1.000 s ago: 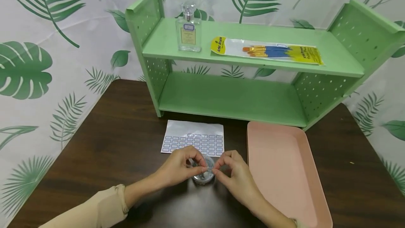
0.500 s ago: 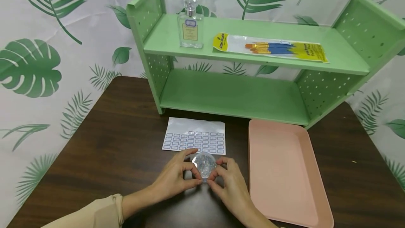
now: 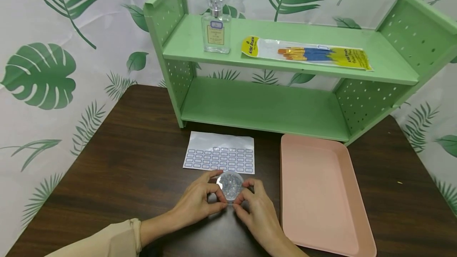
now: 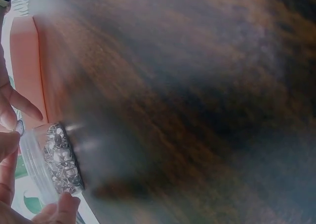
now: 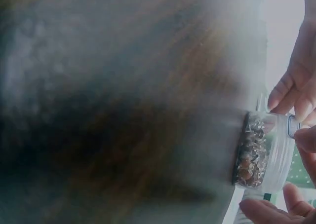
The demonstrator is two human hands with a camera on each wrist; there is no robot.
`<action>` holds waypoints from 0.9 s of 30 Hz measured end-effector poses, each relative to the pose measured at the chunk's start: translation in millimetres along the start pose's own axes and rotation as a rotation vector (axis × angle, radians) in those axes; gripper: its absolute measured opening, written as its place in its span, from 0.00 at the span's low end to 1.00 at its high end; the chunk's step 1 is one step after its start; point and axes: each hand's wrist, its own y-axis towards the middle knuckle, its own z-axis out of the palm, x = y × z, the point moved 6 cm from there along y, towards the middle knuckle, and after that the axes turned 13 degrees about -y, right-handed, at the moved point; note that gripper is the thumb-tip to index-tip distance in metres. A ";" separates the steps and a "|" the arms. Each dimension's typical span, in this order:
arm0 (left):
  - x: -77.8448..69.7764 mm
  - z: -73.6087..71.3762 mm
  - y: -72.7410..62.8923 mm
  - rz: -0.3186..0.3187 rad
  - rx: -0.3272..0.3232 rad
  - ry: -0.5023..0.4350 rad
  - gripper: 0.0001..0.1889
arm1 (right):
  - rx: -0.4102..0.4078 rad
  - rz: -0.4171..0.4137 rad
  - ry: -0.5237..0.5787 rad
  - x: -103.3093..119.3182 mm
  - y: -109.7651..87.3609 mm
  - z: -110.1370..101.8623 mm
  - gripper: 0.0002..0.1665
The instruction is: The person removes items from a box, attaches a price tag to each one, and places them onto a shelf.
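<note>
A round, clear jar (image 3: 230, 186) stands in front of a sticker sheet (image 3: 219, 153). Small shiny silvery pieces fill its lower part, as the right wrist view of the jar (image 5: 255, 152) shows. My left hand (image 3: 200, 195) is at the jar's left and near side, my right hand (image 3: 258, 209) at its right. Both hands pinch the ends of a small blue-bordered sticker (image 5: 293, 127) against the side of the lid. Other fingers of each hand reach around the jar.
A pink tray (image 3: 321, 193) lies right of the hands. Behind stands a green two-tier shelf (image 3: 260, 108), with a glass perfume bottle (image 3: 216, 31) and a packet of paintbrushes (image 3: 307, 53) on top. The table (image 3: 139, 142) is dark wood.
Both hands have come down from above the jar's lid to its near side, bringing the sticker against the lid's edge. The view has tilted slightly. In the last half second little has moved.
</note>
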 end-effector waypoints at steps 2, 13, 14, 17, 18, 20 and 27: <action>0.5 0.2 0.4 0.001 -0.001 -0.005 0.10 | -0.015 -0.010 -0.010 0.4 -0.3 0.3 0.18; 2.5 3.7 4.4 0.003 -0.012 -0.001 0.10 | -0.056 -0.031 -0.004 -2.4 1.1 3.7 0.20; 2.9 4.0 5.1 0.002 -0.013 -0.003 0.10 | -0.055 -0.027 0.001 -3.1 1.4 4.0 0.20; 3.8 5.1 7.4 0.003 -0.015 -0.008 0.09 | -0.047 -0.017 0.010 -4.6 2.2 4.8 0.20; 4.1 5.4 8.2 0.003 -0.016 -0.013 0.09 | -0.045 -0.017 0.011 -5.0 2.6 4.9 0.20; 4.4 6.1 9.8 0.006 -0.018 -0.020 0.08 | -0.046 -0.018 0.008 -5.7 3.2 5.1 0.20; 5.3 8.3 15.0 0.027 -0.032 -0.033 0.07 | -0.065 -0.018 -0.015 -9.8 6.5 6.2 0.19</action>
